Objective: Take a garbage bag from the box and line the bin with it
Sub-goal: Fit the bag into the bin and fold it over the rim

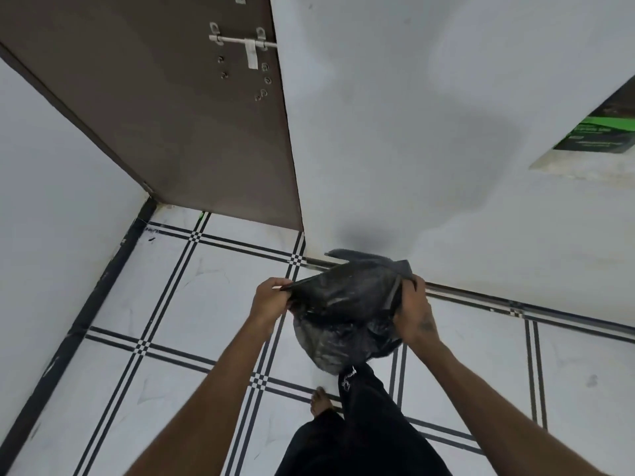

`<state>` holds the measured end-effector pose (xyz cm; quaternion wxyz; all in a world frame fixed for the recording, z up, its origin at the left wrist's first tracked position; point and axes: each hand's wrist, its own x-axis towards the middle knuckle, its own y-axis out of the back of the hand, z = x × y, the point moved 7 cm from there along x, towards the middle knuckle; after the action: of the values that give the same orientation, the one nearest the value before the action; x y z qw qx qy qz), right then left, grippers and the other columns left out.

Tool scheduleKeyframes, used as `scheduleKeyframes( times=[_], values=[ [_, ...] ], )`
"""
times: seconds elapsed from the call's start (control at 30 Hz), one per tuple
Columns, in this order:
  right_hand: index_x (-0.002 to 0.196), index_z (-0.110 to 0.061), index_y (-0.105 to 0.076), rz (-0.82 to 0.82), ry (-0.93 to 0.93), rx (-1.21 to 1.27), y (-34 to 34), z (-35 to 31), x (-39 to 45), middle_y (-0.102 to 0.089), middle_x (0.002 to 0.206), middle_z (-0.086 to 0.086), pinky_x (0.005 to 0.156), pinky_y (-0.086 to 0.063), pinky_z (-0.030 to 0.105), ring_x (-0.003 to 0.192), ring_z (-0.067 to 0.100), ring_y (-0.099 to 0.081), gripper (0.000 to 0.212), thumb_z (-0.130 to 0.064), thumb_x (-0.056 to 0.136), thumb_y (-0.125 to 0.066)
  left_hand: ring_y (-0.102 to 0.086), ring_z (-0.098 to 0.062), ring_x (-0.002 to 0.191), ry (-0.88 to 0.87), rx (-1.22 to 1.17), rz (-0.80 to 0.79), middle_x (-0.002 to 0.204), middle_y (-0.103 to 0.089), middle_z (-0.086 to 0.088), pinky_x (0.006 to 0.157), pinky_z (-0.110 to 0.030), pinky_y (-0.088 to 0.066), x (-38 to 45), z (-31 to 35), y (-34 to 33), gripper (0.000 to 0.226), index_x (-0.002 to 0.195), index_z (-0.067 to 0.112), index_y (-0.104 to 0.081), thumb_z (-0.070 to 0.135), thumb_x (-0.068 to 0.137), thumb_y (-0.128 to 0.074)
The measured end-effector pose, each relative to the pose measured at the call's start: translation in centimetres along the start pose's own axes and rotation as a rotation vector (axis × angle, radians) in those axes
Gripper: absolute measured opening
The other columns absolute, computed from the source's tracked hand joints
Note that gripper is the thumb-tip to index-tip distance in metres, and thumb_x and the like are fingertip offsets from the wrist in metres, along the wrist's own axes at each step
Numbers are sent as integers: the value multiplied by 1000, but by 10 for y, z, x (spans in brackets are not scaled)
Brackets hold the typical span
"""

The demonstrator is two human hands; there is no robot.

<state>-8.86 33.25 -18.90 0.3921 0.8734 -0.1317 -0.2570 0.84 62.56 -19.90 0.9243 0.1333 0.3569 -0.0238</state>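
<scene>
Tiled floor (171,304); left hand (269,298), right hand (414,310) pinching garbage bag (343,314) rim.

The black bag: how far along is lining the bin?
Done: the black bag is out of the box, which sits on a ledge. In hand: left hand and right hand pull its mouth apart. Left: fitting it; no bin is visible.

A brown door (192,108) with a metal sliding bolt (245,42) stood at eleven o'clock between white walls (395,115). White floor tiles (213,297) bore crossing black double lines. A ledge (580,163) jutted at two o'clock.
</scene>
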Motion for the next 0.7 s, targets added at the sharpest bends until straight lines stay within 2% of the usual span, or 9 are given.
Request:
scheduleKeyframes(
  times=[0.07,0.17,0.23,0.33,0.4,0.43,0.5,0.6,0.7],
  values=[
    [145,-8,-35,32,-42,87,-5,5,3,-40,141,13,82,-38,30,118,36,-52,60,4,89,-55,-69,-30,102,-37,19,-22,102,-72,-11,93,-41,-58,6,-2,-13,25,91,16,-70,-6,89,-57],
    [148,-15,-30,72,-89,202,-11,13,10,-44,141,10,81,-42,31,113,31,-55,60,0,93,-50,-67,-28,107,-44,23,-36,109,-73,-11,94,-38,-57,16,-2,-30,38,92,17,-74,-9,90,-47],
    [146,-17,-30,93,-92,214,-18,20,20,-44,141,10,83,-47,35,111,29,-56,60,-2,92,-52,-66,-26,107,-46,36,-46,111,-73,-9,90,-33,-57,27,1,-43,44,95,16,-75,-10,89,-41],
    [141,-23,-36,103,-108,205,-33,38,37,-51,135,4,89,-52,43,112,29,-58,53,-7,93,-52,-65,-23,107,-45,73,-79,113,-71,-8,73,-18,-53,47,-2,-63,47,105,11,-74,-11,87,-37],
    [130,-27,-45,110,-86,197,-47,52,53,-54,124,-9,90,-54,39,109,23,-58,39,-10,96,-49,-64,-23,107,-28,67,-86,114,-70,-7,67,-13,-52,67,-12,-75,48,106,12,-73,-11,87,-36],
    [127,-26,-47,123,-67,175,-55,60,61,-49,122,-14,92,-54,35,110,20,-56,36,-7,96,-48,-65,-23,107,-18,64,-85,113,-71,-7,68,-15,-52,79,-19,-80,49,104,15,-74,-12,86,-36],
    [127,-23,-46,147,-52,147,-72,77,76,-40,123,-18,92,-52,25,109,18,-53,42,2,94,-49,-66,-23,105,5,43,-77,110,-72,-7,73,-21,-54,105,-35,-90,52,98,19,-74,-13,85,-35],
    [136,-16,-42,131,-121,184,-105,114,97,-45,129,-14,84,-54,35,101,16,-55,43,-2,95,-48,-68,-25,100,48,-52,-78,104,-74,-9,78,-26,-55,150,-70,-109,49,93,16,-75,-13,86,-36],
    [137,-5,-40,102,-207,146,-137,148,114,-42,137,8,82,-51,39,106,33,-56,51,4,89,-53,-69,-26,93,98,-157,-67,92,-75,-8,72,-24,-55,191,-104,-125,44,90,14,-75,-11,89,-39]
  ],
)
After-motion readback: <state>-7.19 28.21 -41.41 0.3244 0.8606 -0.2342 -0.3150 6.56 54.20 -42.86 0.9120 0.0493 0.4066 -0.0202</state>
